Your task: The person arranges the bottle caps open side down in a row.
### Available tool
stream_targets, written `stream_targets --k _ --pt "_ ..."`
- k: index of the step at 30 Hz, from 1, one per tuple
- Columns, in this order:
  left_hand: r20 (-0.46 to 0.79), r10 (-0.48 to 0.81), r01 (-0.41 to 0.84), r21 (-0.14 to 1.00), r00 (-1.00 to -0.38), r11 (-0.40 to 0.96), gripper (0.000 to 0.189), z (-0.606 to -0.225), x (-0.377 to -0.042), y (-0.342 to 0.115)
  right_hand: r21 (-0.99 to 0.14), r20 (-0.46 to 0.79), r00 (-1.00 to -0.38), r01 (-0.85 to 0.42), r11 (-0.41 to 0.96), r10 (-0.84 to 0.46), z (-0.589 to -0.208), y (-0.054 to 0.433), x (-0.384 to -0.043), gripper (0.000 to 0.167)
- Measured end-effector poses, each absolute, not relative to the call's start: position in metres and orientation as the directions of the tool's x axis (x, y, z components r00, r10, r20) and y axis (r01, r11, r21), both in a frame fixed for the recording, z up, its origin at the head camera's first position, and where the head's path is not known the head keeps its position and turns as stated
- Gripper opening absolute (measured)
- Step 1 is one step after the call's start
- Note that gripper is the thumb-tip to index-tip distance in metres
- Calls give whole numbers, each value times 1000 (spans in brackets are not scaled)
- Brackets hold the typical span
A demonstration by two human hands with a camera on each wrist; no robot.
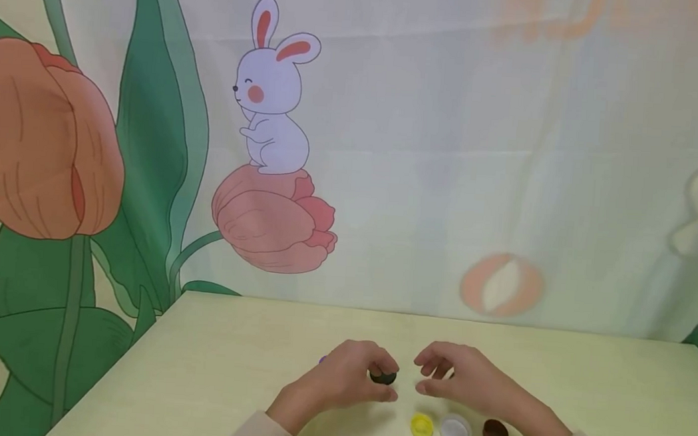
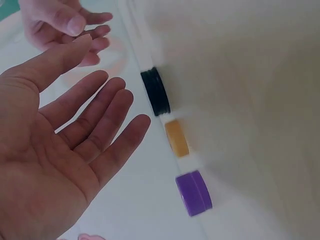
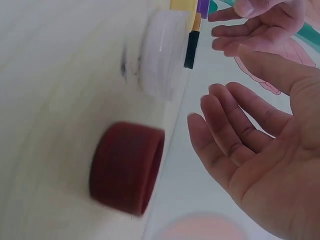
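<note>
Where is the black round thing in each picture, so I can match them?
Head: the black round thing is low, just right of the middle, by the left hand.
Left wrist: high, near the middle, just above the orange thing.
Right wrist: near the top, right of the middle, beside the white round thing.
Shared landmark: the left hand, top right in the right wrist view.

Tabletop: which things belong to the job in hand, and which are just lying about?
Likely the job: black cap, orange cap, purple cap, yellow cap, white cap, brown cap.

Probably just lying about: small dark speck beside the white cap, too blurred to identify.
</note>
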State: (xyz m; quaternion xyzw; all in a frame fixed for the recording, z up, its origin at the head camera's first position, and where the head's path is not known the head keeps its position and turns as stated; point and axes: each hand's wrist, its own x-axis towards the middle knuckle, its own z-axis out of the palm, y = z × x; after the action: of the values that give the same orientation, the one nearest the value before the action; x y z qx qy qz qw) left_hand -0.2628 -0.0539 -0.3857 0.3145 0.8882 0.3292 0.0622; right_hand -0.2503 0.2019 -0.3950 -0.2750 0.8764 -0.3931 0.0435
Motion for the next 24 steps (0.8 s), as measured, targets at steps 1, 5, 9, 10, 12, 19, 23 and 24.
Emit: stream_targets --k 1,5,9,10,12,19,23,24 --pt "94 605 521 621 -791 585 30 -386 -262 -52 -712 140 -841 -453 537 -522 -395 204 -248 33" --pt "75 623 530 610 -779 589 33 -388 -257 -45 -705 138 -827 -469 532 -545 -399 210 -240 32" --pt "39 637 530 595 -770 604 33 -390 -253 -38 -708 97 -824 -451 543 -558 -404 217 -233 30" --pt "26 640 526 594 -768 608 33 -390 -252 -36 -707 87 -823 -448 547 -562 -406 218 -232 30" --pt "9 645 524 592 -764 612 32 -391 -249 -34 -707 64 -825 -435 558 -561 -408 220 -230 30" --pt "-10 680 549 583 -733 600 26 -394 -248 -26 -722 28 -817 -415 553 -576 -410 220 -228 29" --pt "-12 675 552 564 -738 614 25 -394 -249 -24 -738 24 -811 -410 537 -585 -410 218 -229 28" --pt "-12 675 552 565 -738 613 25 -395 -249 -24 -738 24 -810 -409 536 -586 -410 218 -229 29"
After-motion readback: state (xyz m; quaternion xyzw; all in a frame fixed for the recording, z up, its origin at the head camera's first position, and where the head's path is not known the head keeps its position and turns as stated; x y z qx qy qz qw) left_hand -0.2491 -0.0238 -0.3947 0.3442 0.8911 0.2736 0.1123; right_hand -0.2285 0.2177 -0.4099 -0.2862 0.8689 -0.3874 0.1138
